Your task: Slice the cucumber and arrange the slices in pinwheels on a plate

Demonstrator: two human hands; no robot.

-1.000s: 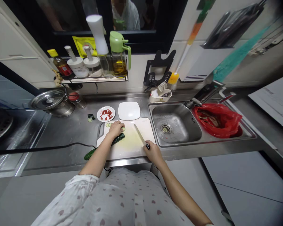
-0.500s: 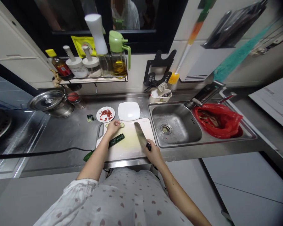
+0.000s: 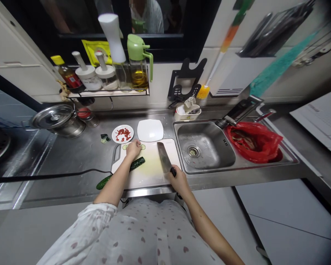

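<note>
A white cutting board (image 3: 151, 173) lies on the steel counter before me. A long green cucumber (image 3: 136, 163) rests across it, its tail (image 3: 102, 182) hanging off the left edge. My left hand (image 3: 133, 148) sits at the board's far edge with fingers curled over pale cucumber slices (image 3: 142, 146). My right hand (image 3: 177, 181) is closed round the dark handle of a broad knife (image 3: 164, 161), whose blade lies flat on the board's right side.
Beyond the board stand a small plate of chopped red chili (image 3: 123, 133) and a white square plate (image 3: 150, 130). A sink (image 3: 205, 149) lies to the right with a red bag (image 3: 253, 141). A lidded pot (image 3: 56, 119) and a black cable (image 3: 44, 175) are to the left.
My left hand left the cucumber and moved to the slices at the board's far edge. The knife turned from edge-up to blade lying flat.
</note>
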